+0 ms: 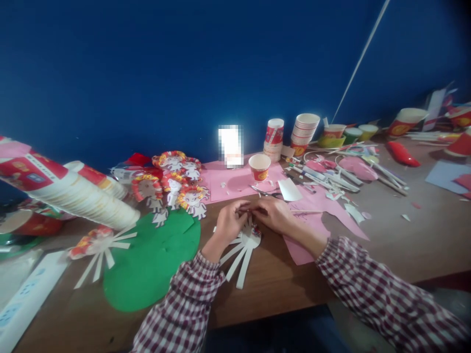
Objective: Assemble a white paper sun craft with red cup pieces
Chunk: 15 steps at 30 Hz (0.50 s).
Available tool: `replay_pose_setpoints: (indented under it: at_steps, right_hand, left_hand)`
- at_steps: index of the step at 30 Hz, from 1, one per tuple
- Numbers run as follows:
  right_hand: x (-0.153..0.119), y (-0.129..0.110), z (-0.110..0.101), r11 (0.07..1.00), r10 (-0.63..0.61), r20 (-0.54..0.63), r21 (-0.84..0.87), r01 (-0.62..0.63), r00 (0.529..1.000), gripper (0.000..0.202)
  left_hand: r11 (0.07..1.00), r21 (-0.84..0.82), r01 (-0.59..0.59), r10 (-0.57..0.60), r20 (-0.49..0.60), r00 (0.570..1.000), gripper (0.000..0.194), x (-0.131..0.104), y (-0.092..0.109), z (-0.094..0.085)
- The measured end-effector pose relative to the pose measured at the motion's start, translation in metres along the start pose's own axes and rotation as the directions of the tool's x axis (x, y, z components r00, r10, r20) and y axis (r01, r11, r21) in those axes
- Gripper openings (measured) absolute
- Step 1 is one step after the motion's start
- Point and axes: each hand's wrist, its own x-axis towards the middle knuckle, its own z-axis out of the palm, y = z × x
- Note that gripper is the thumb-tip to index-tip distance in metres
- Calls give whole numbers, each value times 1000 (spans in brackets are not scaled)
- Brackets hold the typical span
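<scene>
A paper cup cut into splayed white strips (240, 260) lies on the table in front of me, with a small coloured patch near its middle. My left hand (231, 221) is closed over its far side, fingertips pinched together. My right hand (273, 214) meets it from the right, its fingers also closed at the cup's far edge. Both hands appear to grip far strips of the cut cup, which the fingers mostly hide. Just beyond the right hand lie scissors (265, 191) and a white paper piece (290, 189).
Left of the hands are a green paper sheet (154, 264), another cut cup (93, 243), finished paper figures (172, 184) and leaning stacked cups (88, 198). Pink paper (235, 179), a single cup (259, 167), upright cup stacks (305, 130) and pens (324, 177) lie beyond and right.
</scene>
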Motion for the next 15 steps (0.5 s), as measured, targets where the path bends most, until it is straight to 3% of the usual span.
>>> replay_pose_setpoints:
  at_steps: [7, 15]
  right_hand:
    - [0, 1, 2, 1000, -10, -3, 21, 10, 1000, 20]
    - [0, 3, 3, 999, -26, 9, -19, 26, 1000, 18]
  left_hand:
    - [996, -49, 70, -70, 6, 998, 35, -1, 9, -2]
    - [994, 14, 106, -106, 20, 994, 37, -1, 11, -3]
